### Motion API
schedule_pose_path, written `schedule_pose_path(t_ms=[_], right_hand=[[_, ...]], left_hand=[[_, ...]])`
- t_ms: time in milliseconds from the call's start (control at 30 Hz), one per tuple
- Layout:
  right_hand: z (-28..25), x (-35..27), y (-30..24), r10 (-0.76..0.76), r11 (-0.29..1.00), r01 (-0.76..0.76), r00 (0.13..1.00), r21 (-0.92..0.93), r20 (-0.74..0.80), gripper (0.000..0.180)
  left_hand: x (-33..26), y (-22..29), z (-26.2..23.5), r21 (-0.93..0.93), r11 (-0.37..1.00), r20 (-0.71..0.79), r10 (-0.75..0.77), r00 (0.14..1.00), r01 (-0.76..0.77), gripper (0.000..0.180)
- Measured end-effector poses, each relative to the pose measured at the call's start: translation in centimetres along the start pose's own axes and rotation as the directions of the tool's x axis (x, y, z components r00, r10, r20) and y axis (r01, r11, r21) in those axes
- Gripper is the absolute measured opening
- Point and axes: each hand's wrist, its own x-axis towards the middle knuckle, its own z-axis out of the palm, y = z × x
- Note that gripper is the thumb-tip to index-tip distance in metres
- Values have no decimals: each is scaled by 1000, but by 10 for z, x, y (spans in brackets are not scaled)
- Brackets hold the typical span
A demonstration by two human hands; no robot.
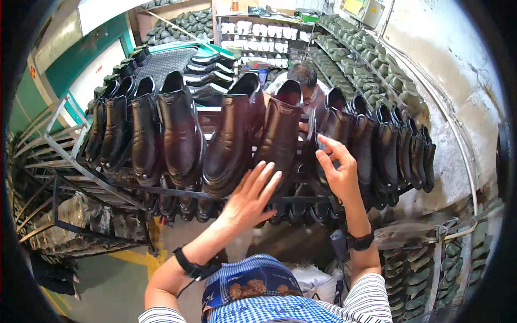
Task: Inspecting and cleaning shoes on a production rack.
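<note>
A row of glossy dark shoes stands toe-down on a metal rack [161,189] in front of me. My left hand [252,197] has its fingers spread and rests against the toe end of a dark brown shoe [281,132] in the middle of the row. My right hand [337,168] is raised with its fingers apart, touching the side of the black shoe [335,126] just to the right. Neither hand grips anything. Black bands sit on both wrists.
Another person [305,81] stands behind the rack, mostly hidden by shoes. Shelves of grey-green shoe lasts [371,59] run along the right wall and back. A lower row of shoes [183,205] hangs under the rack. White bags [315,280] lie by my blue checked apron.
</note>
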Motion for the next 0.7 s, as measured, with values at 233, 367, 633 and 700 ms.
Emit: schedule_pose_path(t_ms=[233, 367, 633, 700], right_hand=[[35, 55, -36, -144, 966, 145, 989, -213, 23, 17], [46, 65, -39, -252, 863, 310, 949, -399, 191, 8], [81, 58, -19, 174, 790, 9, 956, -613, 238, 19], [79, 57, -5, -78, 757, 309, 917, -576, 391, 23]], left_hand=[[15, -5, 44, 162, 986, -129, 66, 989, -44, 82], [11, -12, 44, 142, 987, -178, 98, 979, -73, 74], [14, -12, 49, 41, 994, -270, 108, 957, -101, 45], [15, -12, 54, 32, 992, -286, 123, 950, -119, 44]])
